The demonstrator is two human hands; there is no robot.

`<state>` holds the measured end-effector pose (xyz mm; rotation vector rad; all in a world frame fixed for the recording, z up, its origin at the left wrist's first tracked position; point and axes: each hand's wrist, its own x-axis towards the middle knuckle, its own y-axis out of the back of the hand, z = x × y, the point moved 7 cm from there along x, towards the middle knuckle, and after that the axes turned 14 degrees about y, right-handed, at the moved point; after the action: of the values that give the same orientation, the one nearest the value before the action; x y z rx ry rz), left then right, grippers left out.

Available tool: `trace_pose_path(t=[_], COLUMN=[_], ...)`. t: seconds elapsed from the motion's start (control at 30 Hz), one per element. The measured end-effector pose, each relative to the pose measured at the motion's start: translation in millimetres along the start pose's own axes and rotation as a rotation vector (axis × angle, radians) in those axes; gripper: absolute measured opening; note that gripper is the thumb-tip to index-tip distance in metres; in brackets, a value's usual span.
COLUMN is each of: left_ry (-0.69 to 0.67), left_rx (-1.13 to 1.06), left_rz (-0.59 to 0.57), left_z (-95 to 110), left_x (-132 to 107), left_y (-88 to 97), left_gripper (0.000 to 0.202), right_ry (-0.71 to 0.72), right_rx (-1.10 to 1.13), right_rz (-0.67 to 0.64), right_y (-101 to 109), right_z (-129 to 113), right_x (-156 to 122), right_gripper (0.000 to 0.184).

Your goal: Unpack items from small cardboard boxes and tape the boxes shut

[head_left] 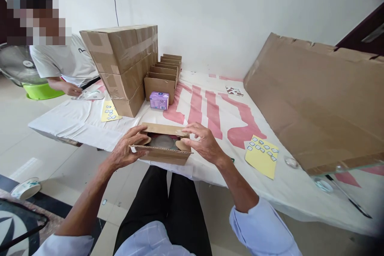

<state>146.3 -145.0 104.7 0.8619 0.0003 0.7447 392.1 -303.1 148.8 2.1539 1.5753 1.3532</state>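
Note:
A small cardboard box (166,156) stands at the table's near edge, its top partly open, between my two hands. Inside shows a round greyish thing (163,141) whose kind I cannot make out. My left hand (127,148) grips the left end of the box, thumb low on the near side and fingers over the top edge. On the opposite end, my right hand (205,142) has its fingers bent over the top edge and the small side flap (182,145). Just beyond the box sits a purple printed packet (159,100).
Taped cartons (126,64) are stacked at the left back, beside a row of open boxes (160,84). A large cardboard sheet (318,104) leans at the right. Yellow sticker sheets (262,156), a tape roll (323,185) and a dark thin tool (349,197) lie on the table. A co-worker's hand (71,89) is at left.

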Motion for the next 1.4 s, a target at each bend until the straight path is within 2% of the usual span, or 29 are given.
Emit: trace_pose_path(t=[0.07,0.2,0.3,0.4,0.47,0.53,0.67,0.77,0.97,1.23,1.4], left_ry=[0.013,0.047,0.092,0.227,0.326,0.370,0.328,0.304,0.251,0.228,0.204], left_rx=[-0.010,-0.071,-0.230,-0.400,-0.400,-0.369,-0.443,-0.440,-0.289,-0.227,-0.185], left_rz=[-0.005,-0.029,-0.038,0.033,0.060,0.017,-0.082,-0.076,-0.057,-0.055,-0.079], left_z=[1.3,1.7,-5.9,-23.5,-32.7,-34.4,-26.5,-23.7,-20.1,-22.6,-18.1], left_x=[-0.3,-3.4,-2.4,8.1,17.7,26.0,29.2,28.0,39.3,41.1,46.7], left_y=[-0.7,1.8,10.0,19.8,19.2,11.5,-3.0,-3.6,-2.8,-6.3,-3.0], left_gripper=[0.036,0.040,0.057,0.064,0.064,0.061,0.057,0.055,0.053,0.053,0.043], right_ry=[0.062,0.097,0.158,0.262,0.320,0.346,0.343,0.344,0.337,0.341,0.329], right_rx=[-0.139,-0.358,-0.400,-0.404,-0.404,-0.398,-0.359,-0.328,-0.273,-0.271,-0.312], right_rz=[-0.074,-0.191,-0.138,-0.062,-0.027,-0.001,0.025,0.043,0.021,-0.046,-0.084], right_y=[-5.9,-18.5,-19.8,-20.8,-22.6,-23.9,-24.3,-22.5,-20.6,-21.2,-22.0], right_z=[-1.1,4.9,11.0,13.4,13.2,13.2,14.7,15.6,18.7,24.4,27.0], right_x=[12.2,16.4,10.3,4.0,0.7,-2.2,-6.8,-8.4,-7.3,-4.2,-0.1], right_gripper=[0.020,0.010,0.013,0.020,0.023,0.024,0.022,0.021,0.021,0.029,0.036])
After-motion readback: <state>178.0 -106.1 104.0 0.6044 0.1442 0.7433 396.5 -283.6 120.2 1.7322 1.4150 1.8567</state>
